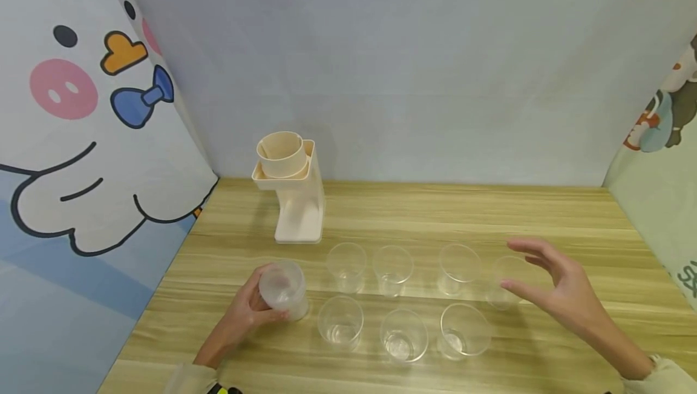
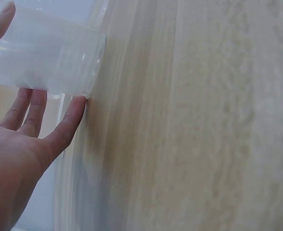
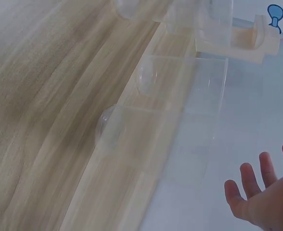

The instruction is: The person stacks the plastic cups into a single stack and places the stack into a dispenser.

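Observation:
On the left of the table, my left hand (image 1: 247, 306) grips a stack of clear plastic cups (image 1: 283, 285), thumb on the near side and fingers on the far side. The left wrist view shows the stack (image 2: 40, 53) between thumb and fingers, its base close to the tabletop. My right hand (image 1: 566, 288) is raised at the right, thumb and fingers spread apart, holding nothing. Nearest to it is the rightmost clear plastic cup (image 1: 501, 294), partly overlapped by its fingertips in the head view. In the right wrist view the hand (image 3: 266, 197) appears apart from the upright cups (image 3: 151, 134).
Several more clear cups stand upright in two rows mid-table, including a front cup (image 1: 403, 339) and a back cup (image 1: 346, 267). Behind them at left is a cream dispenser-like stand (image 1: 299, 218) with a round holder on top. Printed panels (image 1: 71, 152) border the wooden table (image 1: 381, 206).

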A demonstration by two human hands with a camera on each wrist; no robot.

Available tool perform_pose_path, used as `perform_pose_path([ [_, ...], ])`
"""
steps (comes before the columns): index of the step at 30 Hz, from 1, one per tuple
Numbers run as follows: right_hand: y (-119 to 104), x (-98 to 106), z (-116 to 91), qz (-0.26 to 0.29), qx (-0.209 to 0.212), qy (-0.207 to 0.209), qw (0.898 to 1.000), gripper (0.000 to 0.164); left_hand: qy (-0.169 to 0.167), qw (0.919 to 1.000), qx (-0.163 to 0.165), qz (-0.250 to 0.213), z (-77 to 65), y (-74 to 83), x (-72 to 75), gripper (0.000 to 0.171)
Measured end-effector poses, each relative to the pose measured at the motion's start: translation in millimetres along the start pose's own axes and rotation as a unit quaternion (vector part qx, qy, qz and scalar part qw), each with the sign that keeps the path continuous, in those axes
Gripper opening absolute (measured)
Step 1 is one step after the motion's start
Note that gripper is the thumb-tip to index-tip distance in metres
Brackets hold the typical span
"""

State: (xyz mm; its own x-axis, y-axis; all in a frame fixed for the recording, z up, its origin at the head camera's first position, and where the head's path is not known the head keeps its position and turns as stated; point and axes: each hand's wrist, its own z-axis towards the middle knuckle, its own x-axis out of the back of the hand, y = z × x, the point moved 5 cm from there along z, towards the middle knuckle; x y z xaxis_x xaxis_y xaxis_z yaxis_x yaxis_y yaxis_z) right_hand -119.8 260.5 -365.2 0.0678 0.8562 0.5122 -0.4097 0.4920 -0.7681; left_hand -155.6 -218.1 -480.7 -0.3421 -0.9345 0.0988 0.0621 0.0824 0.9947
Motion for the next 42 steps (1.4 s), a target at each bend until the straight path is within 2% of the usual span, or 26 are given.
perform_pose_path([
  [13,22.2,5.0,-9.3,-0.034,-0.046,0.011,0.998,0.061,0.002,1.0,0.005,0.005,-0.2,0.4,0.1,0.084],
  [31,46.7,-6.4,-26.0,0.0,-0.083,0.017,0.996,0.078,0.013,0.9997,0.014,0.017,-0.8,0.0,1.1,0.084],
  [42,62.5,-17.0,-38.9,0.01,-0.142,0.009,0.99,0.077,0.008,0.9999,0.006,-0.001,-0.8,-0.3,-0.1,0.084],
])
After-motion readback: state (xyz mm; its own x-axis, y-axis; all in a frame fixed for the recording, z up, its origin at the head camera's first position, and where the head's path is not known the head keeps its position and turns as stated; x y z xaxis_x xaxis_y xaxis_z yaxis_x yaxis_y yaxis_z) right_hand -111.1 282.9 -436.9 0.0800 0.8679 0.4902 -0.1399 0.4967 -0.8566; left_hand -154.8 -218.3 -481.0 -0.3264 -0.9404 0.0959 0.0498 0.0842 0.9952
